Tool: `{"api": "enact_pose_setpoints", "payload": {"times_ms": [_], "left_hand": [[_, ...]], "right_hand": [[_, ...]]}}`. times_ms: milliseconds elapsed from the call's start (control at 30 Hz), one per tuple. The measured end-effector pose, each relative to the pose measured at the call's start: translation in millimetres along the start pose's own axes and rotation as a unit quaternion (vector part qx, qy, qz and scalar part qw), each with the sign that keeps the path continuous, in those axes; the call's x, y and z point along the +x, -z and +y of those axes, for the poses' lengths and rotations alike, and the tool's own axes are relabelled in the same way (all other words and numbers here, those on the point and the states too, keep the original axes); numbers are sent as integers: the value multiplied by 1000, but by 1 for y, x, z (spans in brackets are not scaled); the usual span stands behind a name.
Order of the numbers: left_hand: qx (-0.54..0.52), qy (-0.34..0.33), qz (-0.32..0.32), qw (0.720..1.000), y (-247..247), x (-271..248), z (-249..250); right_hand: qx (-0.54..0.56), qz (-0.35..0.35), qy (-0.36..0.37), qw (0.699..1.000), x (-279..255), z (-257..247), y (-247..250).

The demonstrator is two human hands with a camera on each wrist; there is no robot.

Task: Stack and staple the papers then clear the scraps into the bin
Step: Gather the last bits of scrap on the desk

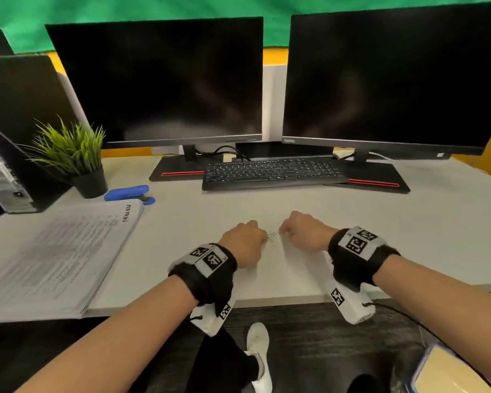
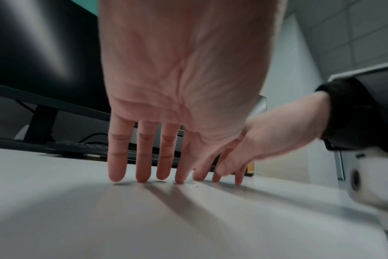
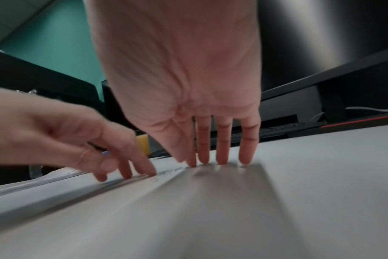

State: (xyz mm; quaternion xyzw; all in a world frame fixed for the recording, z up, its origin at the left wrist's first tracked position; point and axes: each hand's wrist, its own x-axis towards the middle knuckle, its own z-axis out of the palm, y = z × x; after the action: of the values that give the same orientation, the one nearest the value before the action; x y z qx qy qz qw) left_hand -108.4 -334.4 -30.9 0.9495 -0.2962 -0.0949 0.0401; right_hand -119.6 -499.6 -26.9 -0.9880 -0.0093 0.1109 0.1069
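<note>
A few tiny silvery scraps (image 1: 273, 236) lie on the white desk (image 1: 408, 236) between my two hands. My left hand (image 1: 245, 239) stands on its straight fingertips (image 2: 142, 177) just left of the scraps (image 2: 190, 182) and holds nothing. My right hand (image 1: 301, 231) does the same just right of them, fingertips (image 3: 222, 160) down on the desk beside the scraps (image 3: 166, 172). The stack of printed papers (image 1: 60, 259) lies at the desk's left front corner. A blue stapler (image 1: 129, 193) sits behind the stack.
Two dark monitors (image 1: 159, 80) and a black keyboard (image 1: 272, 173) fill the back of the desk. A potted plant (image 1: 77, 157) and a black machine (image 1: 9, 177) stand at the left. A blue-rimmed container (image 1: 442, 373) sits on the floor at lower right.
</note>
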Motion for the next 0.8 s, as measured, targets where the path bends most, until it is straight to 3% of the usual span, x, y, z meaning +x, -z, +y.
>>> {"api": "enact_pose_setpoints", "payload": {"times_ms": [133,233,533,800], "left_hand": [[-33,28,48,998,13,-3,-13],[-48,51,76,995,20,-15,-30],[-71,52,90,992,14,-30,-39],[-67,36,91,993,12,-22,-32]], "right_hand": [[48,12,21,999,2,-9,-6],[4,13,37,999,6,-16,-11],[34,72,73,994,8,-29,-12],[35,46,68,996,15,-32,-4]]}}
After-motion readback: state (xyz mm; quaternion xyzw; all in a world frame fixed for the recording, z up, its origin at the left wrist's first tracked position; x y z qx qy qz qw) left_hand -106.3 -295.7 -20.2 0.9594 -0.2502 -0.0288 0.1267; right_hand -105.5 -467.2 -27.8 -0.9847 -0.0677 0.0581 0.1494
